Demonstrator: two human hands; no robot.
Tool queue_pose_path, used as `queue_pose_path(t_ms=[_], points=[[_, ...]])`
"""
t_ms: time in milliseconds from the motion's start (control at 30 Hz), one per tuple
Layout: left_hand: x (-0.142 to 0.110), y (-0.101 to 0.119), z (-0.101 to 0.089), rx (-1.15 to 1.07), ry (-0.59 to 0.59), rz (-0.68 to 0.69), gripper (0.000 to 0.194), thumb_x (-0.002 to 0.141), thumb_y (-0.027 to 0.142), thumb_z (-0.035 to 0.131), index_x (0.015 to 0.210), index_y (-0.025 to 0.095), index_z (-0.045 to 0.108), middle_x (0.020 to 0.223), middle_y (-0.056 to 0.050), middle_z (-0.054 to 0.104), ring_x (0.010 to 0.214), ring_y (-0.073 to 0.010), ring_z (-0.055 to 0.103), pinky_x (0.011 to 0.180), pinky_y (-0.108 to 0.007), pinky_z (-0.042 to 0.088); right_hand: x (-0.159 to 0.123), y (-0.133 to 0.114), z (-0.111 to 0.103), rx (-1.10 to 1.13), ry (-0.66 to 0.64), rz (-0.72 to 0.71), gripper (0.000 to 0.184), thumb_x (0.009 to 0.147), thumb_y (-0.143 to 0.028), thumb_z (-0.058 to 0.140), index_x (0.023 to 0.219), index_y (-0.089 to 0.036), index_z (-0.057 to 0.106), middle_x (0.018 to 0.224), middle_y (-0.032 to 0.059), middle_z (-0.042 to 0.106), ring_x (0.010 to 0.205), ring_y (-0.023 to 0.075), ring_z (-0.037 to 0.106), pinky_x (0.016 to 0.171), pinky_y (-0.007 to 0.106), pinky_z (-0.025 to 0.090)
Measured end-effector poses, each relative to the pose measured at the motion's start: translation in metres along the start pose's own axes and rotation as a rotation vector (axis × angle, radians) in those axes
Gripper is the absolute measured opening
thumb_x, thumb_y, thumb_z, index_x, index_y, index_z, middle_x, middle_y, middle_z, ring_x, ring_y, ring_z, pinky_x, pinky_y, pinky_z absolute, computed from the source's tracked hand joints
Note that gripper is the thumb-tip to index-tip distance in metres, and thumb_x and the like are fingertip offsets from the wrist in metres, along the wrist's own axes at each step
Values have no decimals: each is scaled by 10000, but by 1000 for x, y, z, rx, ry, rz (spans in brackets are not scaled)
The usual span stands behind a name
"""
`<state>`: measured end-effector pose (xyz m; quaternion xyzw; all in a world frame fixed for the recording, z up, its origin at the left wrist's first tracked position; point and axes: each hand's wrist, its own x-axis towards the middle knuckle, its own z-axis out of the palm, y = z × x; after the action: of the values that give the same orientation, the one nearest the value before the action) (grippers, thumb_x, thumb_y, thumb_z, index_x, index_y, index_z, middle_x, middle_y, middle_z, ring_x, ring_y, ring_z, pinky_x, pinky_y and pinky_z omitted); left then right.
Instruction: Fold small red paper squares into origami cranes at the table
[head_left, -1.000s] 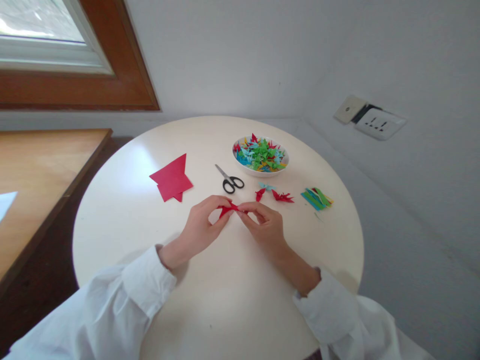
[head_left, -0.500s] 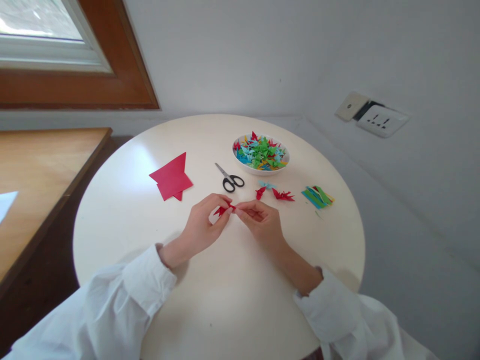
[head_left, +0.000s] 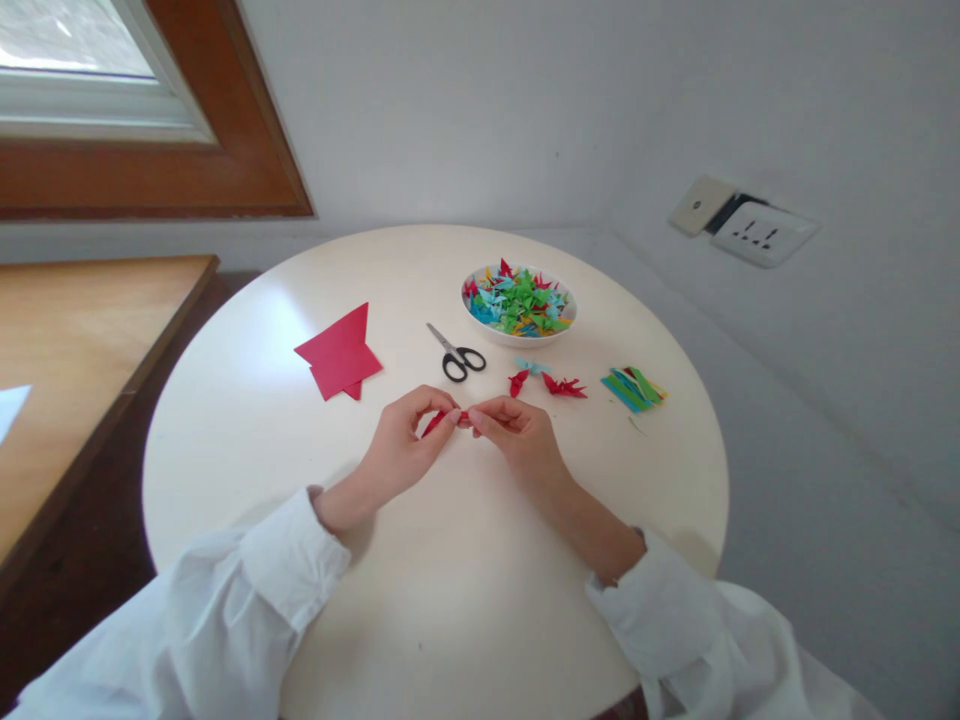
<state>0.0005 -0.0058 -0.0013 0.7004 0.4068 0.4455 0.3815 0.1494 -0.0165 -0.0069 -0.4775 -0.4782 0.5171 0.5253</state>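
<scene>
Over the middle of the round table, a small folded red paper (head_left: 433,424) is pinched between my two hands. My left hand (head_left: 407,437) is closed on its left part, thumb against fingers. From the other side, the fingertips of my right hand (head_left: 520,437) grip its right end, fingers curled. My fingers hide much of the paper, so its exact shape is unclear. Just beyond the hands lie scissors (head_left: 456,358) with black handles. Red paper cranes (head_left: 564,386) and a light blue one (head_left: 532,367) rest beyond my right hand.
A white bowl (head_left: 517,339) heaped with colourful paper cranes stands at the back of the white table (head_left: 247,440). Red paper sheets (head_left: 339,355) lie at the left, coloured paper strips (head_left: 634,389) at the right. A wooden surface (head_left: 97,310) adjoins on the left; walls rise behind.
The red paper has turned between my fingers; its pointed tips at the left show less now. Both hands keep their pinch in nearly the same place. The view has shifted slightly.
</scene>
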Motion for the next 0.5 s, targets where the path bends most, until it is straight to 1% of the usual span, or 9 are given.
queue_pose_path(t_ms=[100,267,500], points=[[0,0,0,25,-3,-8,107,794,227,508,727,157,555,722,-54,613,674,-142,560,613,-264,441,0,1,0,-18,-17,-9,152,638,-308,662,632,-162,622,582,-7,606,567,112,537,592,267,443],[0,-1,1,75,8,-13,86,781,196,506,718,163,553,711,-38,607,664,-132,550,597,-246,427,0,1,1,-28,-10,-3,155,635,-310,660,615,-166,605,580,-12,600,574,114,537,600,268,443],[0,-3,2,63,17,-61,54,750,182,527,704,163,549,689,-23,604,636,-119,543,577,-227,419,0,0,2,-22,7,27,156,616,-300,666,591,-162,600,565,-18,596,565,107,532,593,260,440]])
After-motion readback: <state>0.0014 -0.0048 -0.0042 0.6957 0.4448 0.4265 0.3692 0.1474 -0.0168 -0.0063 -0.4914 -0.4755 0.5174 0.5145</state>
